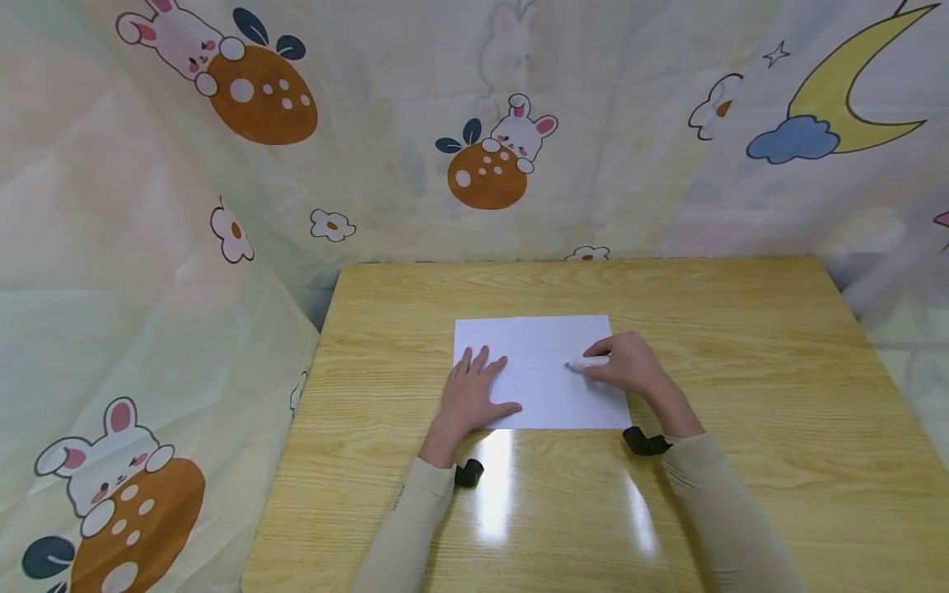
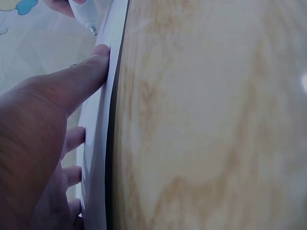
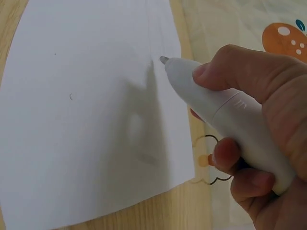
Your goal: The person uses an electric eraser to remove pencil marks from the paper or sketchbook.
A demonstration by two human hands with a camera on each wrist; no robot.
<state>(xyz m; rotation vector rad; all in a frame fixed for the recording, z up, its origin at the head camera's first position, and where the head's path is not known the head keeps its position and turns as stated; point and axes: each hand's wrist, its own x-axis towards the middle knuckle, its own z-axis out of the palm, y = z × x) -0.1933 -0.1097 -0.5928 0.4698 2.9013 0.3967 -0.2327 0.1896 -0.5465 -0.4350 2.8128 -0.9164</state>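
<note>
A white sheet of paper point(image 1: 534, 339) lies on the wooden table. My left hand point(image 1: 469, 397) rests on its left part with fingers spread and straight. In the left wrist view the thumb point(image 2: 79, 81) lies along the paper's near edge. My right hand point(image 1: 632, 362) grips a thick white pen-shaped tool point(image 3: 228, 108) over the sheet's right part. The tool has a narrow grey metal tip pointing left, close to the paper; whether it touches cannot be told. A small curved mark point(image 3: 71, 97) and a tiny dot show on the sheet in the right wrist view.
The wooden table point(image 1: 778, 371) extends around the paper on all sides. A patterned cloth point(image 1: 385, 123) with rabbits, flowers and a moon hangs behind and to the left. Black wrist devices point(image 1: 645, 441) sit at both cuffs, and glare falls on the tabletop.
</note>
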